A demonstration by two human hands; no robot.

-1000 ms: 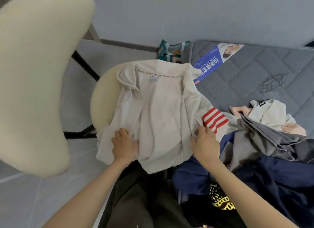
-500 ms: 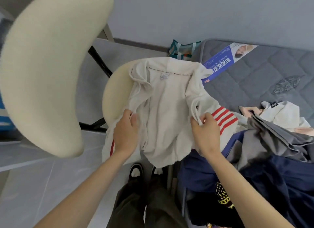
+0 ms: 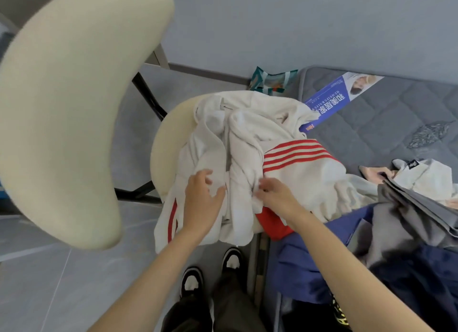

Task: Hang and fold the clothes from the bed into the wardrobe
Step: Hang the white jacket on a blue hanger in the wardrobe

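Evidently the white jacket [image 3: 247,138] has been closed up. Half a second ago it lay open with its lining and neck label shown. Now the striped sleeve [image 3: 297,153] has been drawn across beyond the right hand [image 3: 277,195], and the two fronts meet between the hands. The jacket is kept on the chair seat [image 3: 166,143], its hem hanging over the near edge below the wrists. The left hand [image 3: 203,195] is laid on the left front with fingers spread; the right hand's fingers are curled into a fold at the middle. The folding is judged begun, not finished, and the wardrobe is not in view. Left of the left hand little seat is left bare, and the chair back [image 3: 62,113] crowds that side. Right of the right hand the bed [image 3: 386,123] is taken up by a navy garment [image 3: 309,264] and a grey garment [image 3: 409,220]; open mattress is found only beyond them.
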